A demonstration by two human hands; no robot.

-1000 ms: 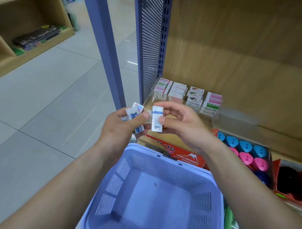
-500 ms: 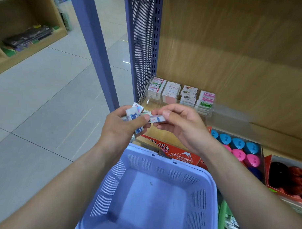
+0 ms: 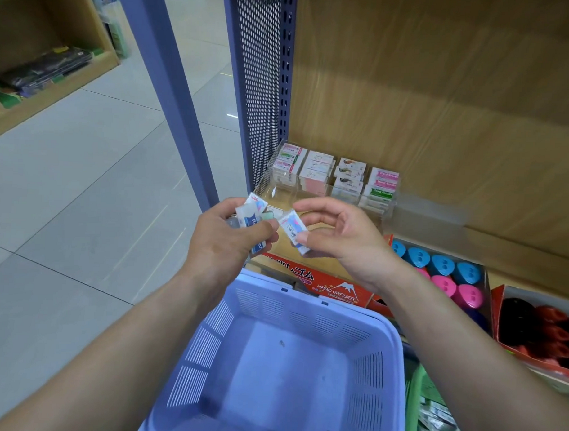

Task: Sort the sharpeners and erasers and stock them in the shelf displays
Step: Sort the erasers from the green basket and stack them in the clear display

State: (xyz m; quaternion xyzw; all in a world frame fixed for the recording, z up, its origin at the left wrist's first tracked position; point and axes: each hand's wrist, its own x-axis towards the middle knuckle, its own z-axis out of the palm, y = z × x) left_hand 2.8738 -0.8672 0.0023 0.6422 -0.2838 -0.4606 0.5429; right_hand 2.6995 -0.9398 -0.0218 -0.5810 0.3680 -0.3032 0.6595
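While the left hand [image 3: 224, 235] is curled round a loose bunch of erasers [image 3: 251, 215], with thumb and fingers clamping several small blocks fanned at different angles, the likeliest slip is one of the outer blocks working free and dropping into the lilac basket [image 3: 305, 322] below or onto the floor tiles beside it. The right hand [image 3: 337, 236] pinches a single eraser [image 3: 294, 231] between thumb and fingertips, its other fingers loosely spread. It is held tilted just in front of the bunch, and a grip that light on a smooth wrapper could let it twist out. Both hands hover above the basket's far rim, short of the clear display case [image 3: 329, 184] on the shelf, where erasers are stacked in separate columns. The other hazard is a wrong match, since the sleeves look alike and a block could go into the wrong column. As for writing, pink and green sleeves [image 3: 383, 184] in the case's right column read "Hard Eraser", and the red carton [image 3: 335, 288] under the hands reads "HARD ERASER" beside a mountain picture and Japanese characters. One held sleeve shows blue letters, perhaps the same words, but the thumb covers most of them. Blue and pink sharpeners [image 3: 442, 269] sit in a tray to the right.
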